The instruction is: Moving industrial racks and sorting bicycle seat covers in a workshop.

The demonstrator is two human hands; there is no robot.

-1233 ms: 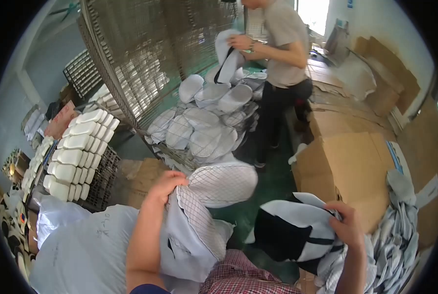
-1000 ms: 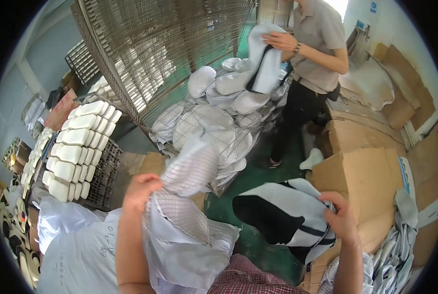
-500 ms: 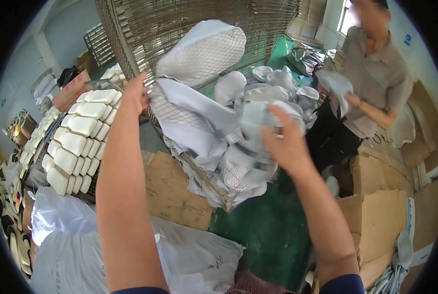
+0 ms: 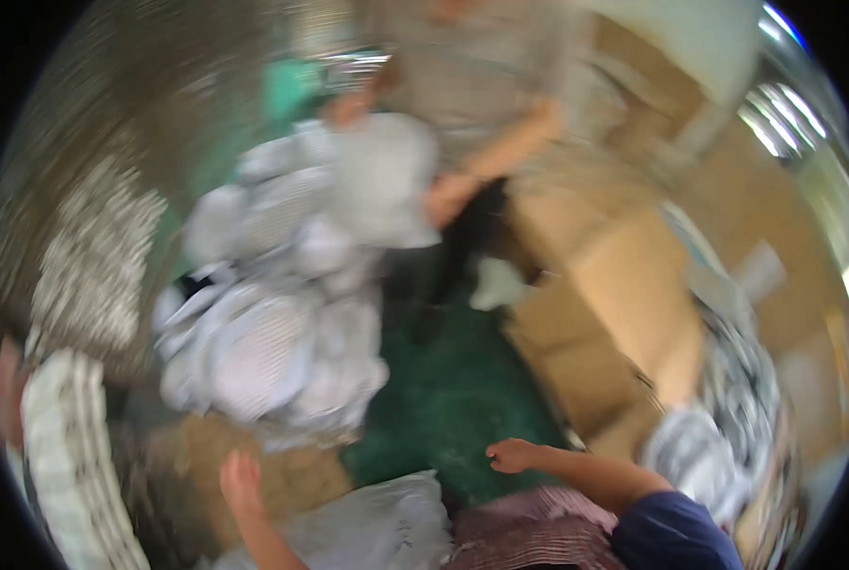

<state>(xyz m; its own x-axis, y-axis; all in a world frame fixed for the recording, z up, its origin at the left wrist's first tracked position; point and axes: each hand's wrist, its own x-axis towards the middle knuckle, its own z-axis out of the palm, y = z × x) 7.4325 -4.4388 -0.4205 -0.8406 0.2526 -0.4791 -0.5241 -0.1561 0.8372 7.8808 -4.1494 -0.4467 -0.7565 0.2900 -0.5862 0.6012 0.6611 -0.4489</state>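
The picture is smeared by motion. My left hand point(image 4: 241, 480) is raised at the lower left, over a brown cardboard sheet point(image 4: 277, 461), its fingers apparently stretched and nothing seen in them. Away from the pile, my right hand point(image 4: 512, 456) hangs over the green floor point(image 4: 443, 399), loosely curled with a gap at the fingertips; I see nothing in it. A heap of pale rounded fabric pieces point(image 4: 263, 351), some with a mesh pattern, lies ahead on the left. Across from me a person's hands hold another pale rounded piece point(image 4: 386, 176) over the heap's far right side.
Brown cardboard boxes point(image 4: 605, 294) stand on the right. Bundled grey material point(image 4: 705, 456) lies near my right arm. White stacked pads point(image 4: 73, 456) are at the lower left, and a white sack point(image 4: 386, 522) lies close to me. The wire rack point(image 4: 92, 171) is blurred at left.
My view has swung right. Both hands have drawn back toward me, the left off the rack's edge and the right away from the pale pieces. The other person's piece is now over the heap.
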